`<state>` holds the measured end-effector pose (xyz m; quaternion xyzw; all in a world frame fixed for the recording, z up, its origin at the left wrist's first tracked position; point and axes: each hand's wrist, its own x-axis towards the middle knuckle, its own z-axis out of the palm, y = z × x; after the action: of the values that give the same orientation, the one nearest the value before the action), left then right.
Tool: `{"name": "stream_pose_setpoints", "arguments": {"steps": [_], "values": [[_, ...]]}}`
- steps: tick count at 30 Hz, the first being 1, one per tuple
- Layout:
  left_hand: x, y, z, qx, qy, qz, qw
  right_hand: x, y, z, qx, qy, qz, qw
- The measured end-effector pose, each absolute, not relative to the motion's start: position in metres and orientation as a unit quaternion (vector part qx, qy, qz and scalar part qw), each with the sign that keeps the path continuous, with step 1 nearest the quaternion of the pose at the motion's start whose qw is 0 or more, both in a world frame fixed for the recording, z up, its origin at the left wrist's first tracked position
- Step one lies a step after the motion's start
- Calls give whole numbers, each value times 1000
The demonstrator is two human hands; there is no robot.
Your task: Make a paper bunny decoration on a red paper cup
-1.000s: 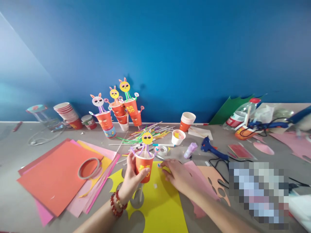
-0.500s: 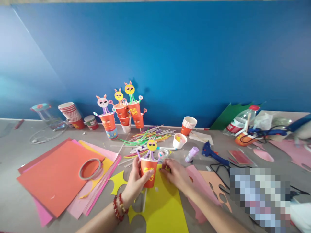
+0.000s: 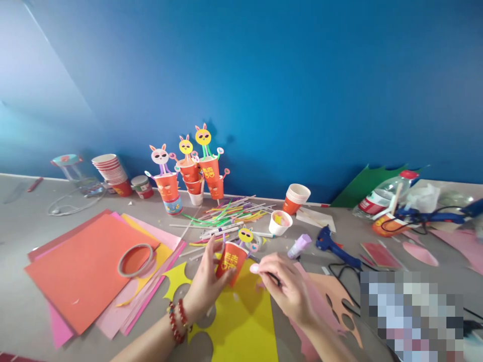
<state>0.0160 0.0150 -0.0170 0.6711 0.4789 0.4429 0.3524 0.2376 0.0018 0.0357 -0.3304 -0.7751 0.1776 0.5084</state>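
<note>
My left hand (image 3: 209, 276) is wrapped around a red paper cup (image 3: 232, 259) with gold characters, tilted to the right. A yellow paper animal face (image 3: 245, 235) and thin purple stems poke out of its top. Just right of the cup, my right hand (image 3: 285, 281) pinches a small pale pink paper piece (image 3: 255, 269) between thumb and fingertips, apart from the cup. Under both hands lies a yellow sheet (image 3: 241, 327) with round cut-outs.
Finished-looking cup puppets (image 3: 166, 188) stand at the back. Coloured sheets (image 3: 83, 266) carry a tape roll (image 3: 119, 266) at left. Sticks (image 3: 230, 213), a white cup of paper bits (image 3: 280, 229), a glue stick (image 3: 300, 246) and a blue glue gun (image 3: 337, 249) lie ahead and right.
My right hand has lifted off the yellow sheet and now shows a pale pink piece in its fingertips. The cup in my left hand has tipped to the right.
</note>
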Motion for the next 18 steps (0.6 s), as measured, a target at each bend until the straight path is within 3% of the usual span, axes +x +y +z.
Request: {"name": "stream_pose_setpoints", "arguments": {"steps": [3, 5, 8, 13, 18], "values": [[15, 8, -2, 721, 464, 457, 237, 238, -1, 36, -307, -779, 159, 523], [16, 1, 12, 751, 431, 449, 219, 238, -4, 37, -294, -786, 146, 524], [20, -10, 29, 780, 371, 430, 263, 237, -7, 36, -283, -800, 134, 512], [24, -14, 35, 721, 313, 446, 427, 233, -8, 31, -272, -818, 138, 487], [25, -13, 32, 715, 344, 461, 397, 228, -11, 31, -255, -832, 129, 475]]}}
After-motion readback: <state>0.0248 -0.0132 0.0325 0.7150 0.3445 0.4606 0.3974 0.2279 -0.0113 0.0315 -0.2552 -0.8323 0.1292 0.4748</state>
